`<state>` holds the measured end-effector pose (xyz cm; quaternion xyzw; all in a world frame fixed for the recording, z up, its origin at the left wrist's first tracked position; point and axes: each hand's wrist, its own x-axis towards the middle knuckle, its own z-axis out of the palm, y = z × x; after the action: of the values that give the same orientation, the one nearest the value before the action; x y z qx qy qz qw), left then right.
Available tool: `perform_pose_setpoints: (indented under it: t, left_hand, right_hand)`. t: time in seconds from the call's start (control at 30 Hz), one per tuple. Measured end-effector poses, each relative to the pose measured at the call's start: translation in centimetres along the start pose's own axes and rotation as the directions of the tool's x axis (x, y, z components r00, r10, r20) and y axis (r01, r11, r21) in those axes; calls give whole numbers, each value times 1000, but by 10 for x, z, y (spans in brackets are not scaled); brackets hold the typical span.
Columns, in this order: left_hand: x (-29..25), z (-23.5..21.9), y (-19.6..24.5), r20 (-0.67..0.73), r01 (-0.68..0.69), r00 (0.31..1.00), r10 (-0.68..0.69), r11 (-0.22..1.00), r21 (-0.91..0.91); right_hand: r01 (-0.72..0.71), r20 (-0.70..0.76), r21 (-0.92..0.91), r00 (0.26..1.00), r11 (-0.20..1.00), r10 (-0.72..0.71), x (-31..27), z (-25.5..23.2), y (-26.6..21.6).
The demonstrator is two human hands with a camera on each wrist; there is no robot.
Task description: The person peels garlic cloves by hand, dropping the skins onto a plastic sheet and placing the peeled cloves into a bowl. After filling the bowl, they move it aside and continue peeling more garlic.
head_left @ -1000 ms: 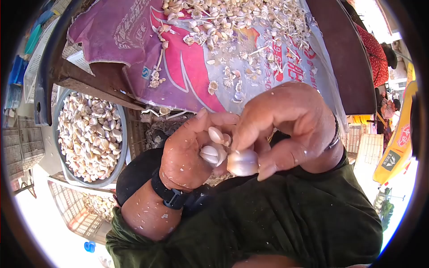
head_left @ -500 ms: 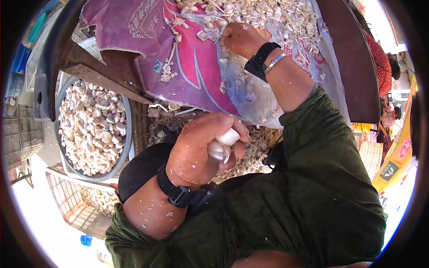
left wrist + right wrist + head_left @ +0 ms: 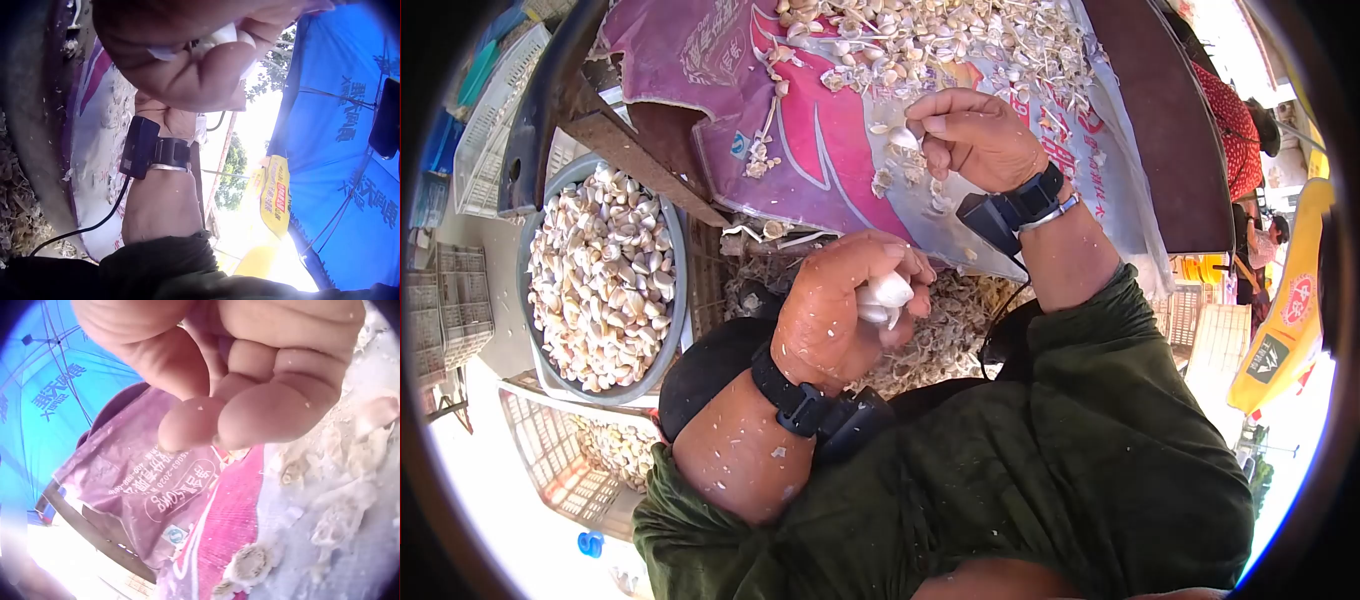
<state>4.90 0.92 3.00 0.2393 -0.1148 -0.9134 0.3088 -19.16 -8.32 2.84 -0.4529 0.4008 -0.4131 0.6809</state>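
Observation:
Several pale garlic cloves [image 3: 888,292] sit in the curled fingers of the left hand [image 3: 825,315], held low in front of the sack's near edge. Above the sack, the right hand [image 3: 985,140] has its thumb and fingers drawn together, with a white clove [image 3: 903,138] at the fingertips. The right wrist view shows the fingers [image 3: 269,415] bent against the thumb; the clove is hidden there. In the left wrist view, part of a white clove [image 3: 225,34] shows between the left hand's fingers.
Loose garlic and husks [image 3: 960,40] cover the far part of the printed sack [image 3: 825,190]. A grey basin [image 3: 677,310] full of cloves stands at the left, a crate [image 3: 540,440] below it. A metal bar [image 3: 635,150] crosses near the basin.
The right hand left the cloves beside the left hand, reached the garlic pile, and has drawn back with thumb and fingers together. The left hand stays low, curled around its cloves.

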Motion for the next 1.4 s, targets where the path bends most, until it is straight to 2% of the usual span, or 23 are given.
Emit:
perform_pose_setpoints:
  t: [0.1, 0.17, 0.23, 0.37, 0.47, 0.5, 0.6, 0.63, 0.7, 0.77, 0.83, 0.87, 0.9, 0.97, 1.0, 1.03, 1.1, 1.13, 1.17, 1.23, 1.27, 1.3, 1.4]
  left_hand:
    - [10, -1, 1, 13, 30, 999, -29, 999, -43]
    - [33, -10, 4, -110, -46, 993, 50, 998, 40]
    - [59, -34, 4, -228, -124, 966, 124, 992, 14]
    - [64, -24, 6, -201, -111, 972, 122, 992, 62]
    - [62, -28, 4, -195, -106, 974, 111, 994, 39]
    - [61, -29, 8, -176, -115, 977, 122, 992, 54]
    - [64, -29, 8, -164, -107, 980, 115, 992, 62]
    - [62, -25, 8, -163, -106, 980, 116, 992, 65]
    - [57, -18, 10, -155, -108, 982, 110, 994, 24]
    - [55, -20, 13, -102, -88, 991, 92, 995, 38]
    - [51, -18, 11, -78, -94, 992, 98, 994, 53]
    - [50, -18, 9, -52, -92, 994, 95, 994, 62]
    - [50, -18, 10, -54, -93, 994, 96, 994, 59]
    - [48, -17, 12, -21, -63, 998, 66, 991, 117]
    - [49, -17, 12, -31, -54, 998, 59, 990, 130]
    - [49, -19, 11, -34, -54, 998, 59, 990, 127]
    - [50, -22, 10, 0, -20, 1000, 20, 994, 111]
    - [49, -21, 10, 2, -18, 1000, 18, 994, 110]
    - [48, -19, 11, -8, -11, 1000, 12, 995, 96]
    - [43, -14, 10, -16, -3, 1000, 4, 997, 81]
    - [41, -10, 11, -52, -11, 999, 14, 998, 62]
    - [40, -8, 11, -88, -20, 996, 24, 999, 44]
    - [41, -7, 7, -116, -39, 992, 41, 999, 27]
  right_hand:
    - [36, 76, 82, 996, 996, -42, -14, 13, -2]
    - [18, -8, 18, 1000, 1000, -18, -15, 20, 7]
    - [-1, 23, 21, 1000, 1000, 0, -12, 8, 25]
    - [61, -142, 86, 989, 994, -48, -2, -12, 18]
    - [18, -242, -313, 965, 950, -98, 2, -14, -3]
    - [21, -235, -314, 967, 949, -100, 8, -14, -7]
    - [-87, -266, -699, 953, 710, -145, 27, -12, -23]
    - [-85, -267, -698, 952, 711, -147, 37, -18, -21]
    - [-12, -165, -841, 958, 540, -234, 62, -35, -14]
    - [-28, -178, -851, 955, 524, -238, 82, -37, -9]
    - [16, -37, -984, 956, 178, -291, 108, -49, -1]
    - [434, 433, -894, 780, -108, -451, 138, -105, 34]
    - [436, 435, -894, 781, -106, -448, 140, -97, 30]
    - [103, 104, -995, 985, -13, -141, 136, -62, 11]
    - [148, 175, -967, 977, -206, -121, 135, -55, 7]
    - [150, 177, -967, 977, -205, -118, 131, -48, 3]
    - [-13, -15, -996, 1000, 88, -23, 118, -33, -8]
    - [-178, -171, -965, 984, 193, 53, 109, -19, -16]
    - [-181, -174, -965, 983, 191, 54, 114, -38, -6]
    - [155, 154, -985, 988, 75, -19, 127, -93, 24]
    - [-257, -259, -912, 965, 318, 37, 93, -31, -8]
    - [-257, -260, -913, 965, 317, 35, 88, -33, -8]
    - [-275, -316, -676, 946, 683, 68, 70, -59, 8]
